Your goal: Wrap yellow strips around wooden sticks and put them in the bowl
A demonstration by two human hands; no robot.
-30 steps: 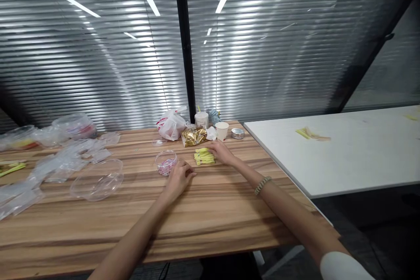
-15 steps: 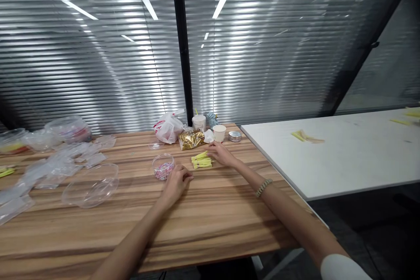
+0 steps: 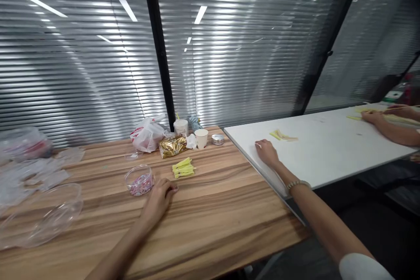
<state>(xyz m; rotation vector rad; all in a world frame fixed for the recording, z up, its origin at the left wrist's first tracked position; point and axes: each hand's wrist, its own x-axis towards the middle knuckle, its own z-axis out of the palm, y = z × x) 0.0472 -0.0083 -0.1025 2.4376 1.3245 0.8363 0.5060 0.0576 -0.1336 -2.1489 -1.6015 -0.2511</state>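
My left hand [image 3: 159,197] rests on the wooden table, thumb and fingers pinched together; a thin pale bit seems to show at the fingertips, too small to name. Just left of it stands a clear round tub [image 3: 139,179] with small pink and purple beads. Beyond the fingers lies a bunch of yellow tassel-like pieces [image 3: 183,168]. My right hand [image 3: 267,153] hovers over the near edge of the white table, its fingers partly stretched and seemingly with nothing in them. A small pile of yellow strips [image 3: 282,135] lies farther right, apart from that hand.
Clear lids [image 3: 59,218] and plastic bags [image 3: 28,144] spread over the left side. At the back are a white bag [image 3: 147,136], a gold packet [image 3: 172,146], a paper cup [image 3: 201,138] and a silver tin [image 3: 217,139]. Another person's hands [image 3: 374,117] hold yellow strips at far right.
My right hand has moved right, from beside the yellow bunch to over the white table. The view has turned right, bringing another person's hands in. My left hand stays beside the tub.
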